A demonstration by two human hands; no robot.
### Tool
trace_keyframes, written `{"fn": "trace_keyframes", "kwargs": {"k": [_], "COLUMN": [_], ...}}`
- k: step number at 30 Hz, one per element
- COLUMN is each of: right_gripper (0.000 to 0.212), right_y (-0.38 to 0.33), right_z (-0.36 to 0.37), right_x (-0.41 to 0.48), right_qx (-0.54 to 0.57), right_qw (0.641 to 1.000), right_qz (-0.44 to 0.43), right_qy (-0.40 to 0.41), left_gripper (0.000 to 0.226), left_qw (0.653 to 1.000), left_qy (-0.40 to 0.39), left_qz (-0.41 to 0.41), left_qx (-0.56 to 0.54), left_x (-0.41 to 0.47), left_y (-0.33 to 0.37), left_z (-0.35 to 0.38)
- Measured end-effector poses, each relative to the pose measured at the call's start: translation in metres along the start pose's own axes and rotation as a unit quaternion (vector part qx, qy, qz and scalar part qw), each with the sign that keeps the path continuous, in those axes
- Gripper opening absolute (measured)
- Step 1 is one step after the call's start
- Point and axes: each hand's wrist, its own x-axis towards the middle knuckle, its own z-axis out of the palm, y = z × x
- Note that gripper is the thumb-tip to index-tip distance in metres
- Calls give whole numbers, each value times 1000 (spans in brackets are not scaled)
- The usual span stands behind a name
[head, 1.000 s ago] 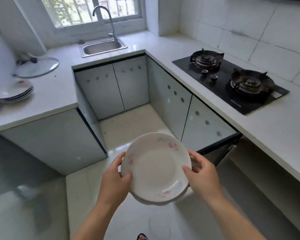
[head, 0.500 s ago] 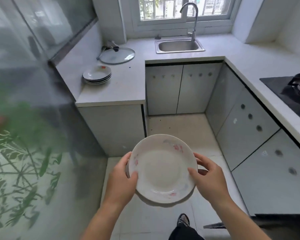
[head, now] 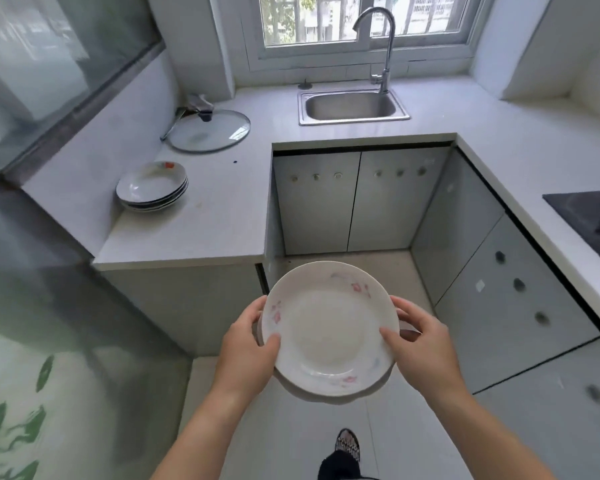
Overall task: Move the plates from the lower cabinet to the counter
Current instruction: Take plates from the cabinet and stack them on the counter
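left grip (head: 246, 344) pinches plates (head: 326, 330) at left rim | right grip (head: 420, 344) pinches right rim | plates between grips, over floor (head: 278, 438) | surface (head: 205, 233) edge ahead-left of grips | stack (head: 152, 187) beyond that edge, well apart

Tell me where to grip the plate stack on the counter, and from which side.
Probably take the plate stack by the bottom plate's flared rim, fingers under it at two opposite points. Come from the open front edge of the counter; the wall stands close behind the stack.
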Motion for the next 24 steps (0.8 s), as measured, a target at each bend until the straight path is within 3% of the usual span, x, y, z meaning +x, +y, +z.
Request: {"fn": "trace_keyframes", "kwargs": {"k": [24], "right_gripper": [42], "right_y": [-130], "right_z": [60], "right_x": [380], "right_qx": [-14], "right_qw": [1000], "right_qz": [-8], "right_qy": [18], "left_gripper": [57], "left_qw": [1000], "left_qy": [-15], "left_qz": [-4], "left_qx": [13], "left_x": [388], "left_y": [105], "left_z": [60]}}
